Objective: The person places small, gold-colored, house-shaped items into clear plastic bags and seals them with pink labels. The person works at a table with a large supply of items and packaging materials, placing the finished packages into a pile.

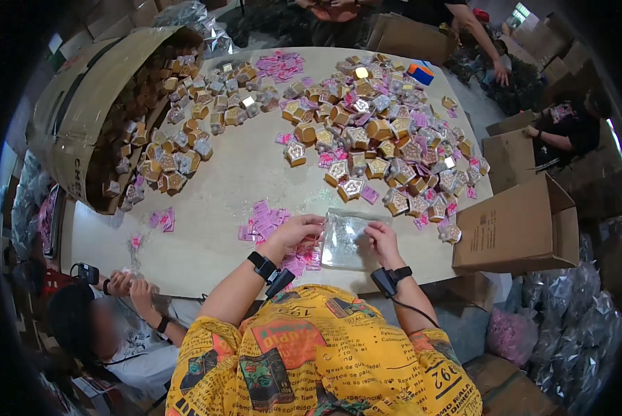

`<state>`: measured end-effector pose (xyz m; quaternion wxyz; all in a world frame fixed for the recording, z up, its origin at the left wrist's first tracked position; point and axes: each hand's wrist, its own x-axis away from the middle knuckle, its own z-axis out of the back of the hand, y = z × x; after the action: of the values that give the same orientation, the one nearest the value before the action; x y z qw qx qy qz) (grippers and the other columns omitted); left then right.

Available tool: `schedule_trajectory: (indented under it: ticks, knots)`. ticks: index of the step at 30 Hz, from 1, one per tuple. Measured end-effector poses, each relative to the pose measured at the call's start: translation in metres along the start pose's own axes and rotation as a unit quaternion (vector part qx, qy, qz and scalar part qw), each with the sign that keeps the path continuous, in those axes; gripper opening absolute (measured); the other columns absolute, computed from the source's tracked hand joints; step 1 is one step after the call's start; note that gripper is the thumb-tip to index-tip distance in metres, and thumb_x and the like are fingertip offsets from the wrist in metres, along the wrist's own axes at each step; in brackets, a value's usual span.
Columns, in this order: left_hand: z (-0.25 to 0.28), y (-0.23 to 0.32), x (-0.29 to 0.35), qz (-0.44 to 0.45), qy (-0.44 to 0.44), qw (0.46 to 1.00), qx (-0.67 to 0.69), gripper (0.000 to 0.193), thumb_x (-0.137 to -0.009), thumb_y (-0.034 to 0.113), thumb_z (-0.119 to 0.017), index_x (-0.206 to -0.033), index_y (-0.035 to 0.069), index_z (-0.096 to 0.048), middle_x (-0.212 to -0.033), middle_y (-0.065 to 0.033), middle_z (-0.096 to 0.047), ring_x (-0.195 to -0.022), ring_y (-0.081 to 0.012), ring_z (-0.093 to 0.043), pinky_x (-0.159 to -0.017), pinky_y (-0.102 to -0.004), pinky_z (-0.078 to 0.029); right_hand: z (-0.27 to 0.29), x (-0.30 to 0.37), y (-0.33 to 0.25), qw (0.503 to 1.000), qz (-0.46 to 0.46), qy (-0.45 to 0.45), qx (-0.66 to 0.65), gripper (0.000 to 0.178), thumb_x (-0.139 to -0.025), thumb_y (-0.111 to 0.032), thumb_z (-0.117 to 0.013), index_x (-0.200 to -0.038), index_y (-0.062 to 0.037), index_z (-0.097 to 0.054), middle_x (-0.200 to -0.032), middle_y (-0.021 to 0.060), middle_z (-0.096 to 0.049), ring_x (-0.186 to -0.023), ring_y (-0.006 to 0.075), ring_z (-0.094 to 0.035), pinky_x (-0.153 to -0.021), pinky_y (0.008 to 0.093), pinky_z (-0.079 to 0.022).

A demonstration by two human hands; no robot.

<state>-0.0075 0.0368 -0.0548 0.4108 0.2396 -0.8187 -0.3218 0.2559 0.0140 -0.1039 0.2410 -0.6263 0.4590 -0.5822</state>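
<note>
In front of me lies a clear, square plastic tray or pouch [346, 255], with glittery specks showing through it; whether it is rigid I cannot tell. At its left edge is my left hand [303, 231], its fingers curled closed against the rim; what they pinch, if anything, is hidden. Over the tray's right side, my right hand [382, 243] has thumb and fingertips pressed together, and anything between them is too small to name. Beside my left hand is a loose pile of pink printed cards [264, 219], partly under my wrist.
A large heap of small gold faceted boxes with star tops [377, 128] mixed with pink cards covers the table's right. More spill from a tipped carton [72, 128] at left. An open cardboard box [502, 225] stands at right. A co-worker [117, 326] sits near left; others work beyond.
</note>
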Motion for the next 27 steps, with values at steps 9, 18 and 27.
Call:
schedule_trajectory:
  ticks: [9,18,27]
  knots:
    - [0.007,-0.008,-0.010,0.020,-0.036,0.997,0.067,0.036,-0.087,0.004,-0.052,-0.122,0.000,-0.046,-0.093,-0.0089,-0.059,-0.076,-0.0151,-0.062,-0.057,-0.0214,-0.054,-0.002,-0.008,0.007,0.873,0.325,0.014,0.364,0.017,-0.076,-0.003,-0.062,-0.093,-0.0057,-0.058,-0.075,0.0058,-0.061,-0.057,0.0181,-0.056,-0.049,0.0302,-0.045]
    - [-0.003,0.000,-0.001,0.018,-0.012,0.997,0.080,0.038,-0.087,0.004,-0.050,-0.124,-0.001,-0.044,-0.100,-0.0102,-0.057,-0.084,-0.0182,-0.062,-0.072,-0.0289,-0.055,-0.029,0.017,-0.030,0.871,0.377,0.072,0.306,0.013,-0.077,-0.005,-0.062,-0.089,-0.0055,-0.059,-0.079,0.0056,-0.061,-0.060,0.0149,-0.057,-0.053,0.0272,-0.045]
    - [-0.012,0.013,0.013,-0.007,-0.085,0.984,0.156,0.044,-0.087,0.002,-0.049,-0.130,-0.002,-0.036,-0.108,-0.0140,-0.056,-0.088,-0.0215,-0.063,-0.077,-0.0316,-0.056,-0.082,0.037,-0.049,0.922,0.357,-0.021,0.150,0.016,-0.076,0.001,-0.066,-0.089,-0.0018,-0.057,-0.073,0.0015,-0.058,-0.057,0.0059,-0.050,-0.049,0.0208,-0.040]
